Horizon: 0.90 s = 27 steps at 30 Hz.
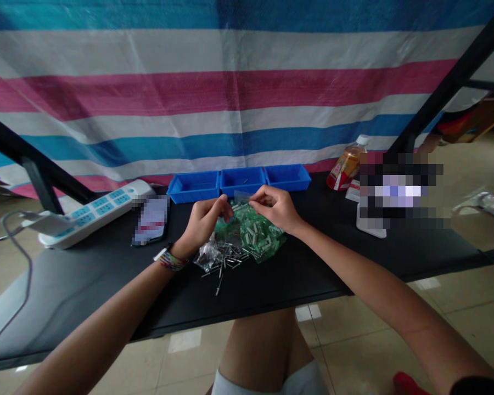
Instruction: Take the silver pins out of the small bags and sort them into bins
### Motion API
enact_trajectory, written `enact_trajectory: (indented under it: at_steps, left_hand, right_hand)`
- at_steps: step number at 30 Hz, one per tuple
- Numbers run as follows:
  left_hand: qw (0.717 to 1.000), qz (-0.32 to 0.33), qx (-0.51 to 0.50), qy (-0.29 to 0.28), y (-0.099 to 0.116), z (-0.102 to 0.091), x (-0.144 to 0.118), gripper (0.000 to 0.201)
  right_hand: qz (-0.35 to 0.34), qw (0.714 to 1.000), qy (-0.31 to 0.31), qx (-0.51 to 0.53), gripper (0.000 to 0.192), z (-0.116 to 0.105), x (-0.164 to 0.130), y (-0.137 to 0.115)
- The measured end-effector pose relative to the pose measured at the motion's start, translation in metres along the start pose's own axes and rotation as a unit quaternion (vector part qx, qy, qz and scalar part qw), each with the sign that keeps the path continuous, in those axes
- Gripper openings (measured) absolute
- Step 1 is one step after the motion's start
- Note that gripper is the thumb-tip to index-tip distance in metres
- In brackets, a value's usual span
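My left hand (203, 222) and my right hand (276, 207) are raised over a black table (107, 274), holding between them a clear plastic bag of small green parts (255, 233). Each hand pinches the bag's top edge near the middle of the table. Below the bag lies a second clear bag (208, 255) and a scatter of small metal pins (226, 263). A beaded band sits on my left wrist.
Three blue trays (239, 184) stand in a row behind the hands. A white power strip (94, 211) lies at the left, a blurred card beside it. A drink bottle (348, 164) and a white container stand at the right. A striped tarp hangs behind.
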<state>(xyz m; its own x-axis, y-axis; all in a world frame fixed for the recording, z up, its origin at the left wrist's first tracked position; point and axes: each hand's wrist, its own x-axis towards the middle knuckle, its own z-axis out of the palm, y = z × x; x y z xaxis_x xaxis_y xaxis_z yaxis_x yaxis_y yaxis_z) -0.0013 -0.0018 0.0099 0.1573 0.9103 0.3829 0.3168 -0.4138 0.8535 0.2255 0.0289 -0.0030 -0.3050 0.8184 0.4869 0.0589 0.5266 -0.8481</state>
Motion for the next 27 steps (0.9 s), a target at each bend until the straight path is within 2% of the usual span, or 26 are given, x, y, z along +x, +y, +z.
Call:
enact_trajectory:
  at_steps: [2, 4, 8, 11, 14, 17, 20, 23, 27]
  left_hand:
    - [0.999, -0.023, -0.031, -0.005, 0.001, 0.000, 0.002, 0.063]
    - [0.998, -0.032, -0.049, -0.009, 0.003, 0.000, 0.003, 0.057]
    - [0.996, -0.030, -0.075, -0.027, 0.006, -0.002, 0.004, 0.030]
    - [0.995, -0.028, -0.090, -0.032, 0.005, -0.002, 0.005, 0.025]
    - [0.996, -0.025, -0.089, -0.018, 0.004, -0.003, 0.005, 0.026]
    - [0.996, -0.026, -0.083, -0.003, 0.004, -0.003, 0.005, 0.028]
    - [0.996, -0.030, -0.082, -0.008, 0.005, -0.001, 0.004, 0.028]
    - [0.996, -0.033, -0.079, -0.017, 0.005, 0.001, 0.003, 0.029]
    - [0.995, -0.028, -0.089, -0.022, 0.003, 0.004, 0.002, 0.030]
  right_hand:
    - [-0.073, 0.994, -0.013, -0.074, 0.014, -0.002, -0.004, -0.004]
    - [-0.131, 0.983, -0.044, -0.125, 0.015, -0.004, -0.007, -0.007]
    - [-0.165, 0.970, -0.065, -0.168, 0.019, -0.005, -0.010, -0.008]
    - [-0.143, 0.973, -0.058, -0.172, 0.018, -0.004, -0.010, -0.008]
    - [-0.106, 0.985, -0.025, -0.133, 0.018, -0.002, -0.008, -0.009]
    - [-0.029, 0.998, 0.007, -0.052, 0.025, 0.002, -0.006, -0.008]
    - [0.032, 0.999, 0.002, 0.011, 0.028, 0.005, -0.004, -0.002]
    - [0.052, 0.998, -0.004, 0.030, 0.020, 0.006, -0.003, 0.005]
    - [0.069, 0.996, 0.003, 0.053, 0.022, 0.006, -0.002, 0.007]
